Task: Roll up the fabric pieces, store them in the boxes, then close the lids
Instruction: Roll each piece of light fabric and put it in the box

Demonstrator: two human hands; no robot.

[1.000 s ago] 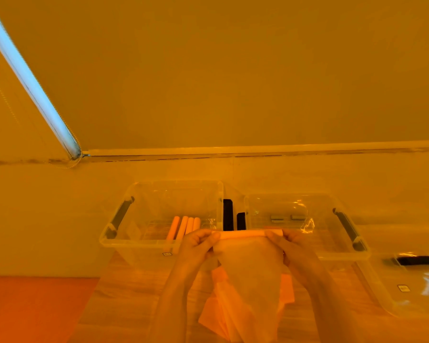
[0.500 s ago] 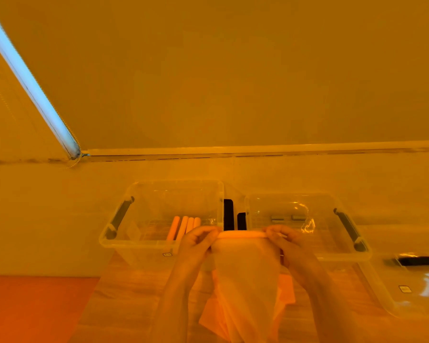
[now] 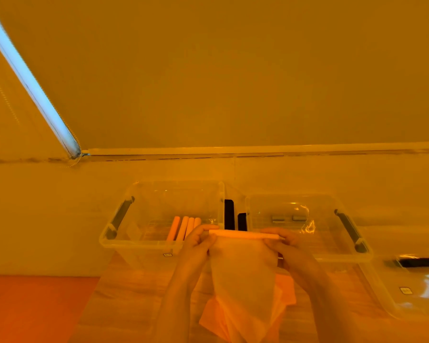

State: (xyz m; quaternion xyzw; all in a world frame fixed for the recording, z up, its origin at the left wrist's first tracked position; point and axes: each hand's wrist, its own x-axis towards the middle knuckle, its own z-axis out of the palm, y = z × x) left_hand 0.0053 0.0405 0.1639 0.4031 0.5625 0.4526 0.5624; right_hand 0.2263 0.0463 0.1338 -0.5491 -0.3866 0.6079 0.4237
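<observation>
A pale fabric piece hangs in front of me, its top edge wound into a thin roll. My left hand pinches the roll's left end and my right hand pinches its right end, both raised above the table. Under the hanging cloth lies a small heap of orange fabric pieces. The left clear box holds several orange rolls lying side by side. To its right stands a second clear box; I see no rolls in it.
Dark handles sit on both boxes' outer ends. A clear lid with a black clip lies at the right on the wooden table. A wall rises just behind the boxes. Orange floor shows at the lower left.
The rolled top edge has straightened and reaches further right, its end now sticking out past my right fingers. Both hands stay at about the same height.
</observation>
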